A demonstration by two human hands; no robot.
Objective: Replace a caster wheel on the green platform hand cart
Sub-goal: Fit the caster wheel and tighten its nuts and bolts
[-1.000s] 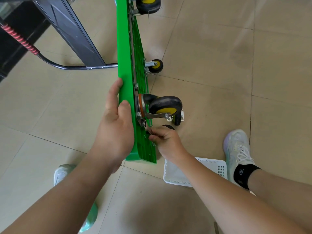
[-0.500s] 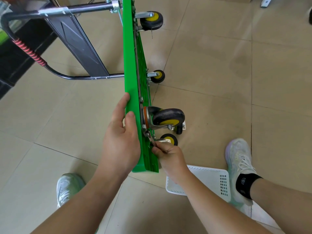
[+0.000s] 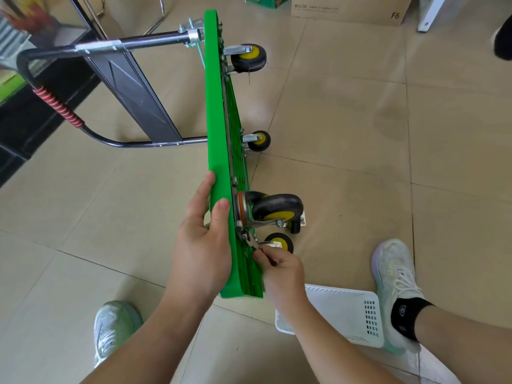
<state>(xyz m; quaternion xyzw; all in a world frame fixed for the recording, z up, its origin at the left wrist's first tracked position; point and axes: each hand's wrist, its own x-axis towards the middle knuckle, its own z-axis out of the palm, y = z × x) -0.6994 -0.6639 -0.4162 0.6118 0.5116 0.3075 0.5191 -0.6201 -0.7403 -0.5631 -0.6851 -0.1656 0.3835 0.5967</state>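
Observation:
The green platform cart (image 3: 219, 128) stands on its side edge, wheels pointing right. My left hand (image 3: 203, 245) grips the cart's near edge, thumb on top. A black and yellow caster wheel (image 3: 277, 209) sits bolted at the near end on a metal bracket. My right hand (image 3: 279, 268) is closed on a small metal wrench (image 3: 252, 243) whose jaw sits on a nut just below that caster's plate. A loose caster (image 3: 279, 243) lies on the floor behind my right hand. Two more casters (image 3: 249, 58) (image 3: 260, 140) are mounted further along.
A white plastic basket (image 3: 346, 314) lies on the tiled floor by my right foot (image 3: 396, 286). The cart's black handle (image 3: 55, 106) with red wrapping extends left. Cardboard boxes (image 3: 349, 9) stand at the far edge. My left foot (image 3: 115, 328) is at bottom left.
The view has tilted up, showing the cart's far end. My right hand with the wrench has shifted slightly down and outward from the nut area; my left hand keeps its grip.

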